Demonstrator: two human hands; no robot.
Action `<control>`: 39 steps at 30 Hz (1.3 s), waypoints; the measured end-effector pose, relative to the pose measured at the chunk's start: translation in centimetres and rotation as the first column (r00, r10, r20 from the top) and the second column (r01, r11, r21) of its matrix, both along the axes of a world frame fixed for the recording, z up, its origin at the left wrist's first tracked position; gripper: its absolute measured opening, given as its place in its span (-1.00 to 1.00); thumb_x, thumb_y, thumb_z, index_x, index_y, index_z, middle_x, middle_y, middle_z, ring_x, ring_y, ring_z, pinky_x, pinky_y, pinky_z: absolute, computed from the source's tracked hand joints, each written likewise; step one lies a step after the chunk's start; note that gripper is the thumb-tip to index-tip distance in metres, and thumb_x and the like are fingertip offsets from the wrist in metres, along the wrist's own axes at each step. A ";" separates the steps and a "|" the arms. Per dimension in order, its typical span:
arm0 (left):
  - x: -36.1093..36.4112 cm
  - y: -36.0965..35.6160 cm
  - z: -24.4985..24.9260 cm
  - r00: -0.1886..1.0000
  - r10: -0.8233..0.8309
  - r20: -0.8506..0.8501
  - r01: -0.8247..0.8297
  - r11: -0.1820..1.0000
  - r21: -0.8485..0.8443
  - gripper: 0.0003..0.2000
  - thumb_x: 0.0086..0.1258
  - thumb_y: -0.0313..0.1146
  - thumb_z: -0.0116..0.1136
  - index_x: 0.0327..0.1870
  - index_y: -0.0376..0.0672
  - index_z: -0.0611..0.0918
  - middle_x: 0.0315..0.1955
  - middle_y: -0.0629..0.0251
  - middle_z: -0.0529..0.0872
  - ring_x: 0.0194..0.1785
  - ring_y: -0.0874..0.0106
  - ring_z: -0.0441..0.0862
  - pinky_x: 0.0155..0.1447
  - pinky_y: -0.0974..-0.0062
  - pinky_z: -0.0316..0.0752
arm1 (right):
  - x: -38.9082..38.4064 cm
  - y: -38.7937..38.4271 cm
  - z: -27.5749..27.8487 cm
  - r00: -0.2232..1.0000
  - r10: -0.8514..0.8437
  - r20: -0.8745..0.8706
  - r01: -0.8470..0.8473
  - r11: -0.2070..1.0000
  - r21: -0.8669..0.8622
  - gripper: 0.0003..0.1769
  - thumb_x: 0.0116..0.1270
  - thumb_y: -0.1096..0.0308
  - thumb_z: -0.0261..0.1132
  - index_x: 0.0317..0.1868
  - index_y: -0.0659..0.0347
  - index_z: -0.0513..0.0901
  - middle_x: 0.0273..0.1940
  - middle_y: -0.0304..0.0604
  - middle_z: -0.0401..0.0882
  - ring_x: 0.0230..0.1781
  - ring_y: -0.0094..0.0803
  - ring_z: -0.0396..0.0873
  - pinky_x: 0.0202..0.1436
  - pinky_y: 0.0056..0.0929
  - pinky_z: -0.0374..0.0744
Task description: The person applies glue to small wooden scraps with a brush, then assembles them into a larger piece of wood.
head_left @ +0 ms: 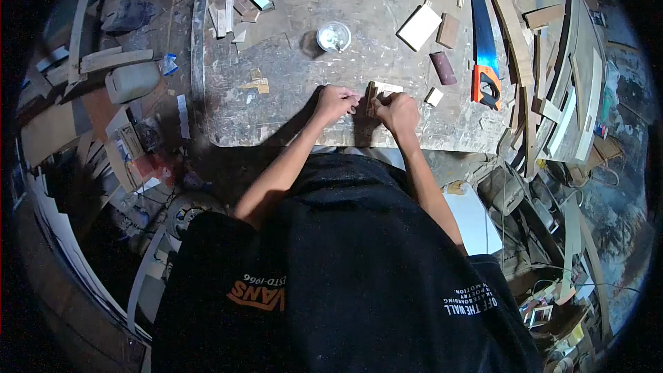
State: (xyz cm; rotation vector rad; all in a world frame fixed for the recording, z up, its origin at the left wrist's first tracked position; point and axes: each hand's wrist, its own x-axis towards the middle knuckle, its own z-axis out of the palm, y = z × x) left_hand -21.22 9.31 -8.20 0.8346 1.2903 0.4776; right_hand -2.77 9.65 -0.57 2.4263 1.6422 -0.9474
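My right hand (399,113) is closed on a small pale wooden piece (385,88) near the front edge of the workbench. A short gap to the left, my left hand (335,104) has its fingers pinched together. Whatever those fingertips hold, if anything, is too small to make out. Beyond my hands stands a small round tub (333,36) with whitish contents and a thin stick-like thing in it. A small pale wooden block (434,97) lies just right of my right hand, with a dark red cylinder (443,69) behind it.
A handsaw (486,84) with an orange handle lies along the bench's (290,124) right side. Behind the cylinder are a pale wooden board (419,26) and a brown block (448,31). Wood offcuts (222,19) lie at the back left. Long strips (510,24) line the right edge.
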 end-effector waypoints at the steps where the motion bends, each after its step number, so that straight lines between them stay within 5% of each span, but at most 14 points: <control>1: -0.1 0.0 0.1 1.000 -0.001 0.005 0.001 1.000 -0.011 -0.78 0.42 -0.41 0.27 -0.06 -0.38 0.75 -0.32 0.19 0.82 -0.43 0.53 0.73 -0.37 0.57 0.58 | -0.1 0.0 -0.1 1.000 -0.002 0.002 0.002 1.000 0.011 -0.54 0.03 -0.10 0.57 -0.30 0.14 0.83 -0.32 0.08 0.77 -0.25 -0.01 0.77 -0.15 -0.11 0.71; 19: -0.2 1.0 -0.8 1.000 0.003 0.009 -0.002 0.992 -0.123 -0.75 0.40 -0.34 0.34 -0.09 -0.39 0.73 -0.38 0.17 0.80 -0.48 0.48 0.73 -0.46 0.55 0.57 | -0.5 0.6 -0.4 0.997 0.075 0.035 -0.077 0.995 0.056 -0.50 0.07 -0.11 0.54 -0.39 0.23 0.79 -0.40 0.13 0.73 -0.35 0.06 0.74 -0.23 -0.07 0.68; 25: -0.9 1.1 0.2 1.000 0.007 -0.025 -0.008 1.000 -0.027 -0.76 0.36 -0.29 0.40 -0.19 -0.34 0.79 -0.38 0.28 0.81 -0.40 0.58 0.69 -0.35 0.58 0.58 | -1.6 0.4 2.0 0.995 0.083 -0.049 -0.081 0.995 0.055 -0.56 0.10 -0.04 0.54 -0.35 0.23 0.80 -0.39 0.13 0.74 -0.35 0.05 0.74 -0.21 -0.07 0.68; 32: -1.4 1.2 4.5 0.997 0.040 -0.069 -0.032 0.993 0.114 -0.78 0.31 -0.34 0.45 -0.21 -0.35 0.80 -0.38 0.27 0.83 -0.32 0.58 0.71 -0.20 0.58 0.60 | -1.0 -1.0 1.2 0.988 0.143 -0.053 -0.128 0.968 0.217 -0.63 0.15 -0.01 0.49 -0.32 0.16 0.81 -0.43 0.00 0.75 -0.39 -0.03 0.74 -0.26 -0.13 0.68; 35: -0.2 0.6 4.5 0.994 0.096 0.055 -0.105 0.975 0.196 -0.74 0.25 -0.27 0.50 -0.25 -0.32 0.81 -0.43 0.25 0.83 -0.39 0.58 0.72 -0.28 0.58 0.61 | -1.4 -1.5 2.7 0.974 0.219 -0.063 -0.188 0.928 0.320 -0.66 0.09 0.08 0.53 -0.31 0.18 0.75 -0.36 -0.02 0.73 -0.36 -0.01 0.72 -0.28 -0.11 0.65; 39: 0.5 0.3 5.3 0.993 0.109 -0.041 -0.092 0.949 0.301 -0.74 0.25 -0.28 0.50 -0.26 -0.33 0.81 -0.40 0.24 0.84 -0.37 0.56 0.74 -0.23 0.56 0.63 | -1.4 -2.0 3.0 0.944 0.329 0.022 -0.298 0.821 0.487 -0.68 0.06 0.14 0.53 -0.24 0.11 0.72 -0.34 -0.14 0.72 -0.38 -0.13 0.71 -0.32 -0.17 0.63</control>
